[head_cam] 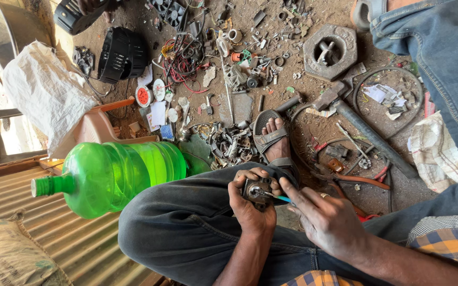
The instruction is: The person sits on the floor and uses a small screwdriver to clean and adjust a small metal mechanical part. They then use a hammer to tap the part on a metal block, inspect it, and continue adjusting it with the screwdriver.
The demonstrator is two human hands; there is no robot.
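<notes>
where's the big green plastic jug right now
In the head view the green jug lies on its side at the left, capped neck pointing left, beside the person's bent knee and just below the pink plastic stool.

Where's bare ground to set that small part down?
Bare dirt shows between the hexagonal metal block and the sandalled foot, and right of the hammer. It's crowded around the wire tangle and the scrap pile.

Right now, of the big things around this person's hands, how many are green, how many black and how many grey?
Green: 1, the translucent green plastic jug
Black: 1, the round ribbed black plastic housing
Grey: 2, the hexagonal grey metal block and the long grey hammer
Total: 4
The left hand holds a small dark metal part.
</notes>
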